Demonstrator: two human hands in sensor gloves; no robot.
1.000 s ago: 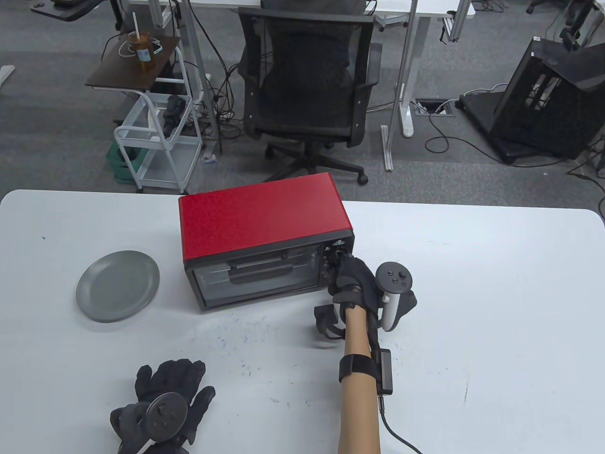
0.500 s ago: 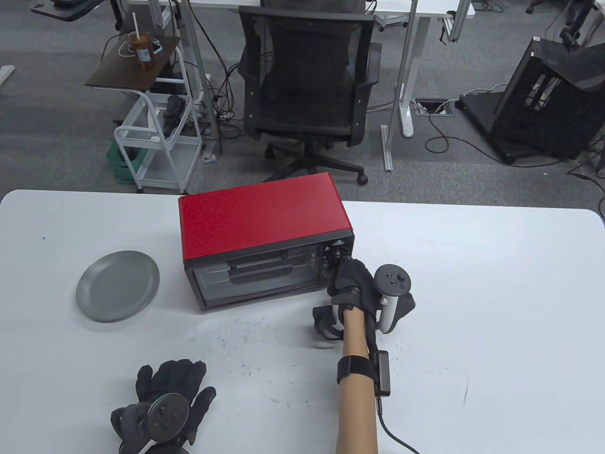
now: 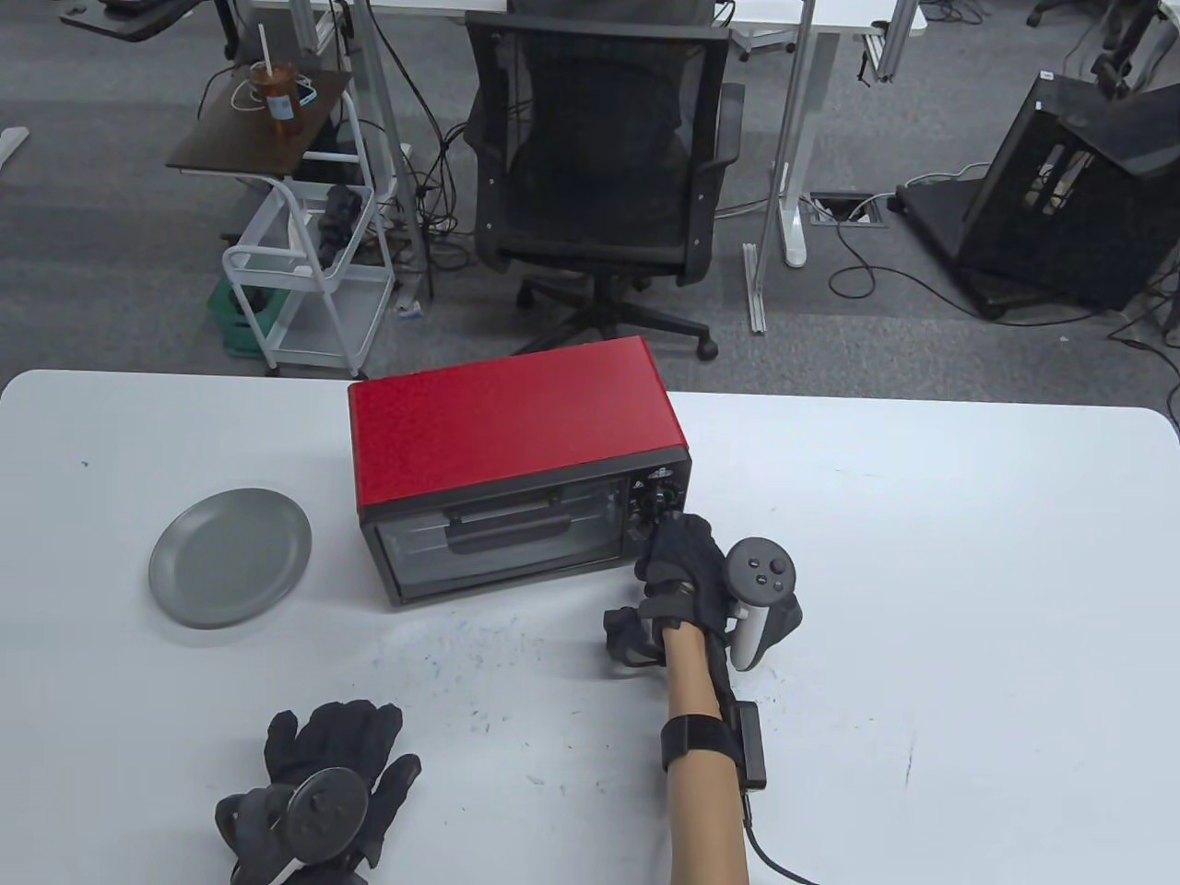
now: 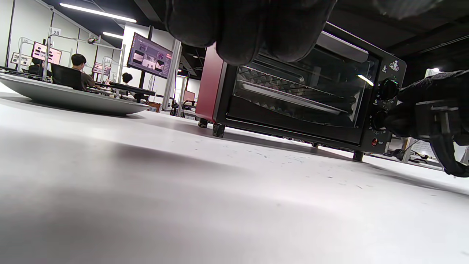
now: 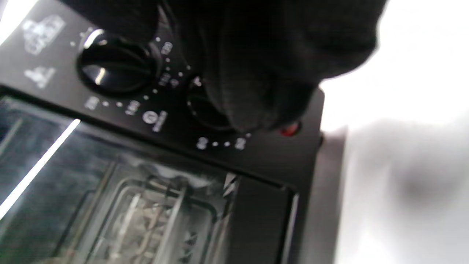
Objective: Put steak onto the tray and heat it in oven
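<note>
The red oven (image 3: 516,433) stands mid-table with its glass door (image 3: 502,539) closed. Through the glass in the left wrist view a tray (image 4: 293,99) sits on the rack; I cannot make out the steak. My right hand (image 3: 660,533) is at the control panel, fingers curled over the lower knob (image 5: 199,110), which they mostly hide. The upper knob (image 3: 656,499) is uncovered just above the fingertips. Near the table's front edge my left hand (image 3: 341,742) lies flat, holding nothing.
An empty grey plate (image 3: 230,556) lies left of the oven. A white table (image 3: 922,553) stretches out to the right of the oven. Behind it stand a black office chair (image 3: 599,147) and a white trolley (image 3: 304,277).
My right hand has slid down the control panel from the upper knob to the lower one, its wrist drawing slightly nearer to me. The left hand and oven door are unchanged.
</note>
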